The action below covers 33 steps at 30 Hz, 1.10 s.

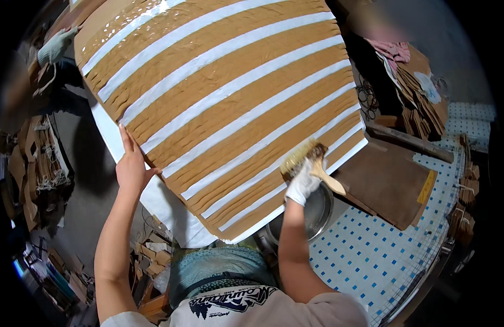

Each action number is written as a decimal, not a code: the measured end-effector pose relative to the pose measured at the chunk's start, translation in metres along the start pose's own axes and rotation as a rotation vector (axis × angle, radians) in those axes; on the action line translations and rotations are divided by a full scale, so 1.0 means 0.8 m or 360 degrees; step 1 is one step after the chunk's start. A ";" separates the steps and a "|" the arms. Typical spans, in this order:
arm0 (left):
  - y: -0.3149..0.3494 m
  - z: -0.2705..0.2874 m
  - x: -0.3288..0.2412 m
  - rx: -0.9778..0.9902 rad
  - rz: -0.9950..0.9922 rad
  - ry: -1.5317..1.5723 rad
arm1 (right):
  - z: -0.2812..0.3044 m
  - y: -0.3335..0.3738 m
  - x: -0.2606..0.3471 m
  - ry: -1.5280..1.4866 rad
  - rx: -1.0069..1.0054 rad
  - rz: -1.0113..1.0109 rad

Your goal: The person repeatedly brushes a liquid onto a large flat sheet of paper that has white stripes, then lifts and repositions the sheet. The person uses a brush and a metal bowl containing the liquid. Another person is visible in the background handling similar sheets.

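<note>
A wide sheaf of brown paper sheets [225, 92], fanned so that white strips alternate with brown bands, lies before me. Its far-left part shines wet. In my gloved right hand [304, 182] is a broad brush [329, 181] with a pale wooden handle. The bristles are over the sheaf's near-right part; whether they touch the paper I cannot tell. My bare left hand [133, 166] rests against the sheaf's left edge, thumb and fingers apart. Beneath my right wrist, a round metal pan [320, 215] is partly hidden.
White sheeting [178, 218] shows under the sheaf's left side. A dark brown board [383, 182] lies to the right on a blue-dotted white covering [361, 240]. Brown paper bundles [421, 117] stand at the far right. At the far left is another person's gloved hand [56, 46].
</note>
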<state>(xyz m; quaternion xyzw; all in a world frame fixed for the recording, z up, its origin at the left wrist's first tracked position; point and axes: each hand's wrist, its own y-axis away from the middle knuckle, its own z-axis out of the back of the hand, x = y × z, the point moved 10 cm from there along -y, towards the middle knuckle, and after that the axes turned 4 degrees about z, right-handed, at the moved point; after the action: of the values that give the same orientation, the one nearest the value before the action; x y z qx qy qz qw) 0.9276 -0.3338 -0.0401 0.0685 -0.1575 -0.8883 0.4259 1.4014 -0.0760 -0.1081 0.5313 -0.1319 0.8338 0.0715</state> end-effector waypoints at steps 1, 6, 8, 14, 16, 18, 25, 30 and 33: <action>0.000 -0.001 0.001 0.0019 0.0020 0.0003 | 0.018 -0.004 -0.036 -0.0136 0.0010 -0.0119; 0.001 -0.010 0.009 0.0109 0.0080 -0.0009 | 0.022 -0.057 0.021 -0.0032 0.0256 -0.0136; -0.006 -0.011 -0.004 0.0128 0.0055 0.0033 | -0.009 -0.115 0.086 0.0422 0.0261 0.0492; 0.002 -0.013 0.015 0.0095 0.0034 -0.0098 | -0.333 -0.021 0.485 0.0009 0.0911 0.1949; 0.000 -0.012 0.015 -0.0012 0.0031 -0.0092 | -0.407 0.035 0.554 0.0077 0.1073 0.2354; -0.001 -0.013 0.008 -0.0085 -0.0004 -0.0111 | -0.480 0.036 0.553 0.0151 0.0958 0.2490; -0.001 -0.016 0.014 0.0018 0.0041 -0.0042 | -0.376 0.111 0.441 0.0130 0.1355 0.2559; 0.003 -0.016 0.015 -0.0020 0.0024 0.0008 | -0.196 0.153 0.266 0.0348 0.1811 0.2241; 0.004 -0.015 0.017 -0.0023 0.0007 0.0019 | -0.106 0.191 0.209 0.0317 0.2144 0.2045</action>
<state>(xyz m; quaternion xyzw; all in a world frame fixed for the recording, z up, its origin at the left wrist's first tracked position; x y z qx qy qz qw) 0.9242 -0.3490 -0.0503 0.0704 -0.1488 -0.8880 0.4294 1.2171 -0.2004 -0.0132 0.2121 0.1175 0.6557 -0.7150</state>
